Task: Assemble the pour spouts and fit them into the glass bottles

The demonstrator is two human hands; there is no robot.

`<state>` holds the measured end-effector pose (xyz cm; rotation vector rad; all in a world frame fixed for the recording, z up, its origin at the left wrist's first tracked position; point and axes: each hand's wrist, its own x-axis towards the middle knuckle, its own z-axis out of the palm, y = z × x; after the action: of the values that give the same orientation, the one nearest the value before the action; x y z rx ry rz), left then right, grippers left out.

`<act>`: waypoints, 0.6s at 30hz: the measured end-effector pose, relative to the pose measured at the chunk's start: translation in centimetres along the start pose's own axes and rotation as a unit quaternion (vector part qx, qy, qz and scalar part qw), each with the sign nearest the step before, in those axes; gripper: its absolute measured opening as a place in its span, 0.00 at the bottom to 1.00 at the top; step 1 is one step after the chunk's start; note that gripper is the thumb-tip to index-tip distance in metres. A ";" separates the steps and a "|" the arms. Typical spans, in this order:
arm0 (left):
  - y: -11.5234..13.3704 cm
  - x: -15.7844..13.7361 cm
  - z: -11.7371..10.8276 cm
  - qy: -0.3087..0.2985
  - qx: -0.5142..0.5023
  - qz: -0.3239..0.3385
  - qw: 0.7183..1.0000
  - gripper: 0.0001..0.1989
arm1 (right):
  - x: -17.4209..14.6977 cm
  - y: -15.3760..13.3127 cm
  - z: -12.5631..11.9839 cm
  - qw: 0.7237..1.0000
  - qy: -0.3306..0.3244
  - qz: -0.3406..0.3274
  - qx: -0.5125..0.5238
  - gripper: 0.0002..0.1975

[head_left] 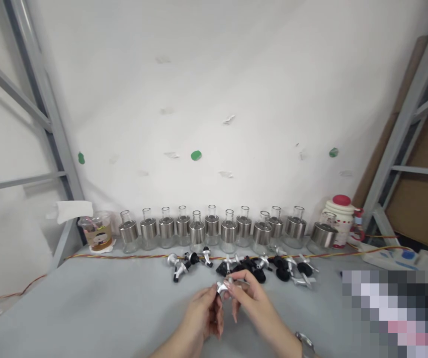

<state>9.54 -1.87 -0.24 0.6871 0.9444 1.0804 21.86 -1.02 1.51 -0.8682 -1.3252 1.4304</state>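
Near the front middle of the table, my left hand (pixel 203 312) and my right hand (pixel 251 299) meet at one small silver pourer spout (pixel 221 287). The left fingertips pinch its lower, dark end, while the right thumb and fingers close on its silver top. Fingers cover part of it. Just beyond my hands lies a loose pile of silver and black pourer spouts (pixel 283 273), with a smaller group of them (pixel 182 269) to the left. Behind these stand several clear glass bottles (pixel 197 227) with metal-banded shoulders and uncapped necks, in an uneven row.
A plastic cup (pixel 99 236) with brown drink stands at the back left. A white jar with a red lid (pixel 341 209) and a power strip (pixel 388 256) are at the right. A twisted cable (pixel 124 256) crosses the grey table (pixel 98 303). The right front corner is pixelated.
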 end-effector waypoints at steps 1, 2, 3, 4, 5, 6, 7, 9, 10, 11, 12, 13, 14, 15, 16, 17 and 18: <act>0.0 0.1 -0.1 0.001 0.000 0.006 1.000 0.25 | -0.1 -0.1 0.0 1.000 -0.007 -0.006 -0.017 0.17; 0.0 0.2 -0.2 0.005 0.003 0.012 1.000 0.25 | -0.3 -0.2 0.0 0.999 -0.015 -0.013 -0.041 0.16; 0.0 0.3 -0.4 0.010 0.008 0.019 1.000 0.26 | -0.5 -0.3 0.0 0.997 -0.024 -0.020 -0.072 0.15; 0.0 0.4 -0.5 0.018 0.016 0.026 0.999 0.26 | -0.8 -0.5 0.0 0.993 -0.030 -0.029 -0.112 0.14; 0.1 0.4 -0.5 0.025 0.027 0.034 0.999 0.26 | -1.0 -0.7 -0.1 0.986 -0.033 -0.039 -0.156 0.13; 0.2 0.4 -0.6 0.030 0.040 0.044 0.998 0.26 | -1.3 -0.9 0.0 0.978 -0.033 -0.049 -0.201 0.13; 0.3 0.4 -0.7 0.032 0.057 0.054 0.996 0.26 | -1.6 -1.1 0.0 0.968 -0.034 -0.058 -0.241 0.14; 0.6 0.0 -0.7 0.029 0.098 0.074 0.992 0.25 | -2.0 -1.4 0.1 0.951 -0.043 -0.075 -0.297 0.14; 0.8 -0.2 -0.7 0.024 0.124 0.085 0.988 0.24 | -2.2 -1.6 0.1 0.944 -0.054 -0.082 -0.314 0.14; 1.0 -0.6 -0.6 0.021 0.154 0.097 0.983 0.23 | -2.3 -1.8 0.2 0.938 -0.066 -0.088 -0.327 0.13; 1.2 -1.1 -0.5 0.022 0.189 0.116 0.975 0.22 | -2.4 -2.0 0.2 0.933 -0.079 -0.095 -0.338 0.13; 1.4 -1.6 -0.4 0.025 0.233 0.144 0.961 0.22 | -2.5 -2.2 0.3 0.928 -0.090 -0.102 -0.346 0.13; 1.6 -2.1 -0.3 0.032 0.286 0.178 0.941 0.21 | -2.6 -2.4 0.3 0.924 -0.097 -0.110 -0.352 0.13; 1.8 -2.6 -0.3 0.041 0.350 0.216 0.911 0.20 | -2.7 -2.5 0.3 0.921 -0.102 -0.119 -0.356 0.14; 2.0 -3.0 -0.2 0.047 0.416 0.246 0.874 0.18 | -2.7 -2.6 0.3 0.918 -0.106 -0.127 -0.360 0.15; 2.2 -3.4 -0.1 0.053 0.474 0.264 0.838 0.16 | -2.8 -2.6 0.3 0.916 -0.109 -0.133 -0.363 0.16; 2.4 -3.6 -0.1 0.058 0.521 0.272 0.807 0.15 | -2.9 -2.6 0.3 0.913 -0.111 -0.138 -0.368 0.17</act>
<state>7.83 -4.48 2.77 1.9119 1.5027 1.0323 22.88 -3.99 3.85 -0.9474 -2.1332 0.8066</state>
